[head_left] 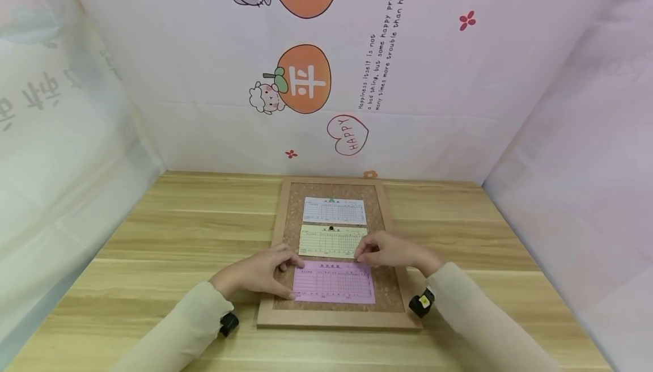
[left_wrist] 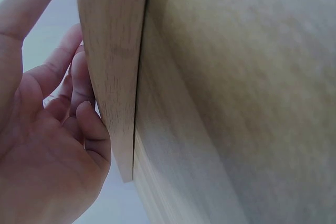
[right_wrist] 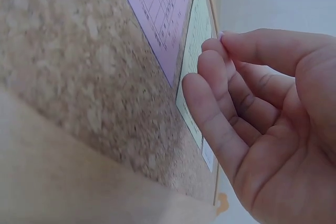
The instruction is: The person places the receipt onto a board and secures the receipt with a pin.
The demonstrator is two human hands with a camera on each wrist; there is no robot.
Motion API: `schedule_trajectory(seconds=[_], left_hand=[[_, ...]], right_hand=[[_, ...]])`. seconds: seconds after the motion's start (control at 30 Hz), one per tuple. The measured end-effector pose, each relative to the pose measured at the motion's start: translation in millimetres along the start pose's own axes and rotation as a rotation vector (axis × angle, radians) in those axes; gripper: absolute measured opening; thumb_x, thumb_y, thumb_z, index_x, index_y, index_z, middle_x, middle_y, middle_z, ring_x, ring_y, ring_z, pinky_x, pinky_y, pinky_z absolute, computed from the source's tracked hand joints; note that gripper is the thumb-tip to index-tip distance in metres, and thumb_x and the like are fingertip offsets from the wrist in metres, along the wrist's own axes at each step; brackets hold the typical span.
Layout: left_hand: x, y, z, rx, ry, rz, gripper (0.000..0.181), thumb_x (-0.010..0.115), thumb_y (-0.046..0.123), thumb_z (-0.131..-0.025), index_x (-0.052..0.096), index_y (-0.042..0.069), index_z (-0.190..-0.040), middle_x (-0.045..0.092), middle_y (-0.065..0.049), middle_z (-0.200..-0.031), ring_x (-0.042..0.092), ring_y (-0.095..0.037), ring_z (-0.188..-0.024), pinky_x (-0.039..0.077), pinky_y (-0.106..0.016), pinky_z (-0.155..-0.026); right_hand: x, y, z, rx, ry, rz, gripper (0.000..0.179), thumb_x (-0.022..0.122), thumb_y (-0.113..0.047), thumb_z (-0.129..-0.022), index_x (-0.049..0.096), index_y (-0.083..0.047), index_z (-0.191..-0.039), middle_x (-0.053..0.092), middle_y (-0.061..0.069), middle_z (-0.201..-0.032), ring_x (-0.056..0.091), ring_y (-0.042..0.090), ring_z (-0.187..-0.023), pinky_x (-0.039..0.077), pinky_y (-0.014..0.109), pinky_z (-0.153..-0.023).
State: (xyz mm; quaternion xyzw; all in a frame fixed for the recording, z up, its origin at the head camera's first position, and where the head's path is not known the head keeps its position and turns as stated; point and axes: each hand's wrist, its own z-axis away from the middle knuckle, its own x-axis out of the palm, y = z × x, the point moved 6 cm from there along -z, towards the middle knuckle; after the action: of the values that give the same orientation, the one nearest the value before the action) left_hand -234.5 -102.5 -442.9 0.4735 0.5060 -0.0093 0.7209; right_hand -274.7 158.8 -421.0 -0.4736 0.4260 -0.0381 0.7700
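A purple printed slip [head_left: 334, 282] lies on the lower part of a framed cork board [head_left: 393, 291]. My left hand [head_left: 257, 271] rests at its left edge, with the thumb at the lower corner and a finger at the upper corner. Over the right end of the yellow slip [head_left: 326, 242], my right hand [head_left: 390, 249] pinches a small pale-purple pushpin [right_wrist: 221, 35] between thumb and forefinger; most of it is hidden by the fingertips. A black pushpin [head_left: 331, 228] is in the yellow slip's top edge. Above that, a green pushpin [head_left: 331, 200] is in the white slip [head_left: 334, 212].
The cork board lies flat on a wood-grain table [head_left: 204, 219], its wooden frame [head_left: 336, 320] raised around the cork. Printed cloth walls [head_left: 204, 77] enclose the table at the back and both sides.
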Motion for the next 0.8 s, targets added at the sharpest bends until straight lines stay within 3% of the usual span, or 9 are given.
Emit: schedule_trajectory(seconds=[0.33,0.6,0.8], left_hand=[[0.4,0.1,0.1,0.007,-0.01,0.005,0.058,0.087,0.034,-0.078,0.061,0.013,-0.126,0.052,0.003,-0.115,0.049,-0.016,-0.101,0.044,-0.032,-0.09],[0.2,0.7,-0.6,0.008,-0.007,0.012,0.058,0.087,0.033,-0.078,0.062,0.012,-0.125,0.052,0.002,-0.115,0.049,-0.017,-0.101,0.044,-0.032,-0.09],[-0.1,0.3,-0.8,0.012,0.001,0.01,0.058,0.087,0.033,-0.077,0.062,0.013,-0.125,0.052,0.002,-0.113,0.049,-0.017,-0.1,0.044,-0.031,-0.089]], right_hand=[[6.4,-2.0,-13.3,0.021,0.005,-0.05,0.011,0.067,-0.016,-0.097,0.072,-0.008,-0.1,0.069,0.008,-0.087,0.061,0.021,-0.076,0.053,0.035,-0.07],[11.5,-3.6,-25.2,0.005,-0.008,-0.058,0.009,0.066,-0.016,-0.098,0.072,-0.009,-0.1,0.068,0.007,-0.083,0.06,0.016,-0.072,0.05,0.028,-0.065],[18.3,-5.9,-34.9,0.026,-0.011,-0.093,0.01,0.064,-0.015,-0.099,0.072,-0.009,-0.1,0.069,0.005,-0.086,0.065,0.017,-0.076,0.055,0.031,-0.068]])
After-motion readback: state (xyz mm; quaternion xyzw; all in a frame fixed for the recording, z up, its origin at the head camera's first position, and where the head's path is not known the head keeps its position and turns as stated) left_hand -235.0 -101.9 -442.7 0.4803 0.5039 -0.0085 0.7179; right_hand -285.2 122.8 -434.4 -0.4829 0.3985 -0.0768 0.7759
